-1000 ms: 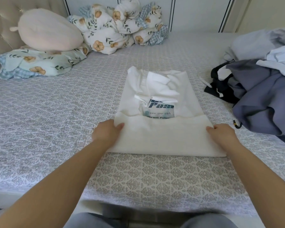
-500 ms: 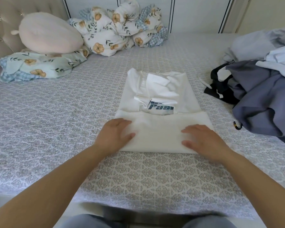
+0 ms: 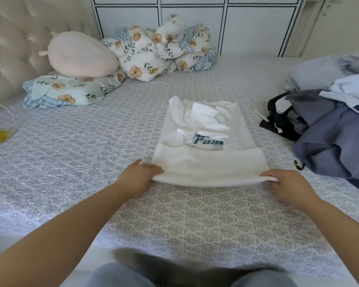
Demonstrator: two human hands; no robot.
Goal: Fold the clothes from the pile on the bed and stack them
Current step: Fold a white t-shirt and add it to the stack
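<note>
Bed: patterned grey bedspread (image 3: 91,162) fills your view, with a tufted headboard (image 3: 8,48) far off to your left.
White T-shirt (image 3: 207,141): lies partly folded in the middle of the bed, sleeves turned in, blue print showing above the folded-up hem.
Left hand (image 3: 138,178): your grip pinches the near left corner of the shirt's folded edge.
Right hand (image 3: 284,184): your grip holds the near right corner, fingers curled round the rolled edge, lifting it slightly.
Pile of clothes (image 3: 330,131): grey, blue and black garments, beyond and to the right of your right grip.
Pillows: a pink cushion (image 3: 79,54) and floral bedding (image 3: 160,50), far beyond your left grip.
</note>
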